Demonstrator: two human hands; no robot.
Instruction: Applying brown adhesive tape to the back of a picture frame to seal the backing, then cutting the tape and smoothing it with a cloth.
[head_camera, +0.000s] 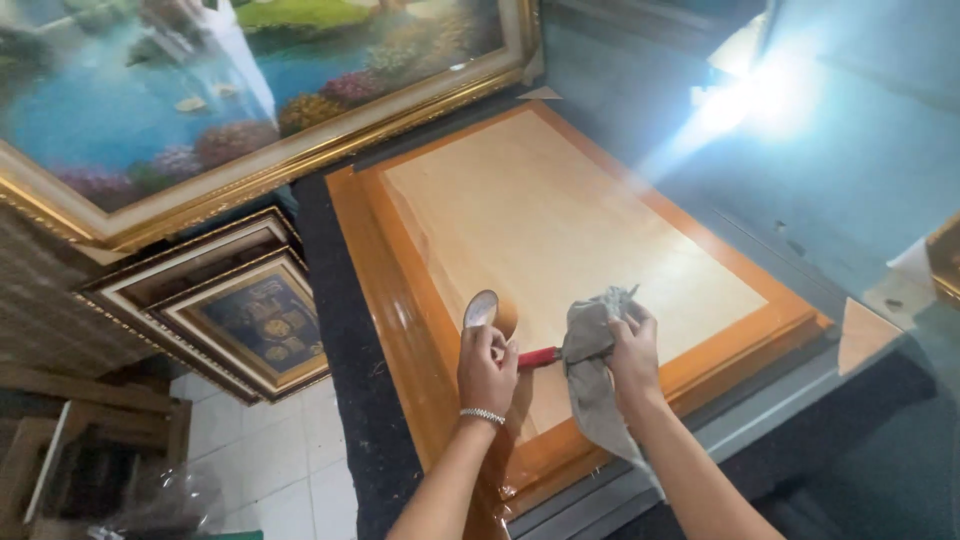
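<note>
An orange wooden picture frame (400, 290) lies face down on a dark worktable, its pale backing board (560, 220) facing up. My left hand (486, 368) grips a roll of brown tape (487, 310) in a dispenser with a red handle (538, 357), held against the board near the frame's lower left edge. A silver bracelet circles that wrist. My right hand (632, 350) holds a crumpled grey cloth (592, 370) just right of the dispenser, and the cloth hangs down over the frame's near edge.
A large landscape painting in a gilt frame (240, 100) leans at the upper left. Smaller ornate frames (230, 310) stand below it on a white tiled floor. The table's dark edge (350, 400) runs left of the orange frame. Bright glare falls at the upper right.
</note>
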